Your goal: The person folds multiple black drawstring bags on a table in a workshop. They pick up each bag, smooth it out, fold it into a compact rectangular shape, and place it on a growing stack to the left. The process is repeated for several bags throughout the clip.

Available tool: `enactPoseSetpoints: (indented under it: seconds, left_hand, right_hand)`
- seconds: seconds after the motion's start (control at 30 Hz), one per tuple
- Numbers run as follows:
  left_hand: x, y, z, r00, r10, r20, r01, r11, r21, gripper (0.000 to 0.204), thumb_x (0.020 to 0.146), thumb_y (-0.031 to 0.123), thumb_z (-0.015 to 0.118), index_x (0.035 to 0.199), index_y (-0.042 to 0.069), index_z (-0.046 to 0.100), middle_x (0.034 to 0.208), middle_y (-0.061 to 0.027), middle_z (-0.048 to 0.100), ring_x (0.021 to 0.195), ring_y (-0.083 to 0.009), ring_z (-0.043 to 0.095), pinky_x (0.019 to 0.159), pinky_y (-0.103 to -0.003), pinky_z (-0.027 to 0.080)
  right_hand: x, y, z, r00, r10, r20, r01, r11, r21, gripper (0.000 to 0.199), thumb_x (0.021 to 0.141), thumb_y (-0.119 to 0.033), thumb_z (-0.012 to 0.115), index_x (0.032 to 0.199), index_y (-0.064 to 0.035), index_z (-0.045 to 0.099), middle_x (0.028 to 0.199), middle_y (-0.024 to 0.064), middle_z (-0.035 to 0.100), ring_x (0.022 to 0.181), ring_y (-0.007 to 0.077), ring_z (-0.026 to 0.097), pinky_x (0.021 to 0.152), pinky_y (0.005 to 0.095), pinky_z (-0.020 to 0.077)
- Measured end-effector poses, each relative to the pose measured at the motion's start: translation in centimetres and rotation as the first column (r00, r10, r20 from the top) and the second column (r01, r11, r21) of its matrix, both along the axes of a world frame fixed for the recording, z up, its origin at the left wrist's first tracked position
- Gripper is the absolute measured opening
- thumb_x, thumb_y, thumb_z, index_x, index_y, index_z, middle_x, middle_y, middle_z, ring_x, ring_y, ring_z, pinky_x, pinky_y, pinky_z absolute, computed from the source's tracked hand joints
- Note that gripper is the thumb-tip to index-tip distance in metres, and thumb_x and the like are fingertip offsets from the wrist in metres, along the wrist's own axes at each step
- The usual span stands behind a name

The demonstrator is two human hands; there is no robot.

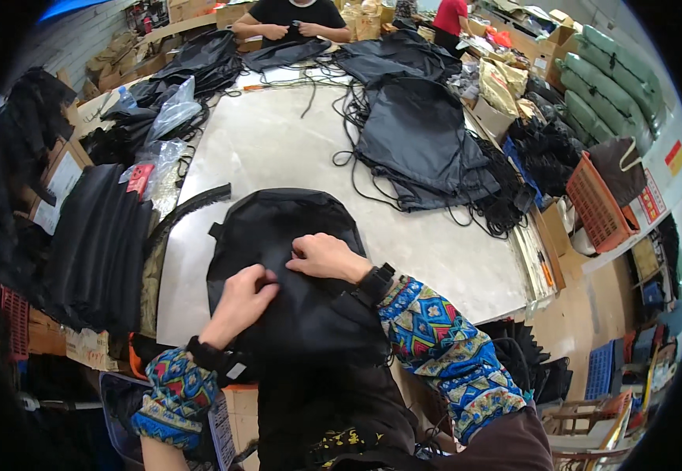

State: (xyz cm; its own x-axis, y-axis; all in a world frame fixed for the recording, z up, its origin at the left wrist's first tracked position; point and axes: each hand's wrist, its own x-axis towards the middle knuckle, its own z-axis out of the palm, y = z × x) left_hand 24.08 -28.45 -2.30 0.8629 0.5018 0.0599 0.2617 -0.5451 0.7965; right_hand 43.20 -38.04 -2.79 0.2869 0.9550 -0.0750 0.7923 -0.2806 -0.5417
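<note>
A black backpack lies flat on the pale worktable, right in front of me. Over its middle, my left hand has its fingers curled and closed toward the thumb, touching or just above the fabric. A little farther up and to the right, my right hand is closed too, its fingertips bunched near the bag's centre. Whatever either hand pinches is too small or hidden to make out. Black bands circle both wrists, above patterned sleeve covers.
Black drawstring bags with loose cords are heaped at the far right of the table. A black strip curves along the left edge beside stacked black fabric. An orange basket stands at right. Across the table, a person handles black material.
</note>
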Motion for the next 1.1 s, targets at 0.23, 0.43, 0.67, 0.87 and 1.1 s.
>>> enactPoseSetpoints:
  seconds: [0.23,0.43,0.67,0.87,1.1]
  left_hand:
    - [1.8,-2.2,5.3,0.946,0.041,-0.321,0.13,0.86,0.494,0.037,0.082,0.033,0.071,0.09,-0.002,0.063,0.093,-0.0181,0.059,0.09,-0.037,0.061,0.076,-0.042,0.051]
    - [-0.9,-0.3,0.7,0.997,0.065,0.051,-0.079,0.93,0.36,0.033,0.082,0.024,0.071,0.101,-0.001,0.06,0.102,-0.0179,0.057,0.1,-0.0361,0.057,0.086,-0.043,0.047]
    - [-1.1,5.4,-1.4,0.908,0.382,-0.169,-0.384,0.923,0.022,0.022,0.082,0.012,0.066,0.097,-0.003,0.061,0.081,-0.016,0.064,0.07,-0.0287,0.066,0.065,-0.039,0.053]
    - [3.9,11.3,-2.9,0.896,0.443,0.041,-0.433,0.889,-0.151,0.019,0.087,0.01,0.061,0.1,-0.003,0.063,0.082,-0.0172,0.064,0.058,-0.0215,0.067,0.052,-0.033,0.054]
    - [0.3,11.1,-0.3,0.974,0.216,-0.072,-0.18,0.924,0.337,0.038,0.089,0.033,0.065,0.106,-0.001,0.062,0.099,-0.0171,0.061,0.094,-0.0319,0.063,0.078,-0.039,0.05]
  right_hand:
    - [1.5,-1.6,0.0,0.989,-0.119,-0.093,0.116,0.992,-0.041,0.037,0.077,-0.036,0.071,0.086,-0.0009,0.066,0.085,0.0202,0.068,0.086,0.0369,0.066,0.072,0.0431,0.0518]
    - [1.7,-2.9,2.3,0.851,-0.077,-0.519,0.038,0.996,-0.085,0.035,0.085,-0.021,0.067,0.107,0.0049,0.061,0.084,0.0119,0.068,0.076,0.0185,0.066,0.068,0.031,0.0516]
    - [2.5,-2.4,0.7,0.926,-0.006,-0.379,0.028,0.998,0.052,0.024,0.083,-0.014,0.068,0.098,0.0044,0.064,0.084,0.0149,0.068,0.077,0.0234,0.068,0.07,0.0331,0.0521]
    - [6.0,4.0,-1.3,0.986,-0.055,-0.156,0.095,0.961,0.259,0.021,0.08,-0.013,0.069,0.092,0.0034,0.066,0.083,0.0186,0.068,0.079,0.0302,0.068,0.071,0.0364,0.0522]
    - [10.1,3.9,0.9,0.959,-0.074,-0.275,0.125,0.977,0.175,0.039,0.087,-0.032,0.065,0.101,0.0035,0.067,0.084,0.0164,0.069,0.078,0.0249,0.068,0.071,0.0353,0.0515]
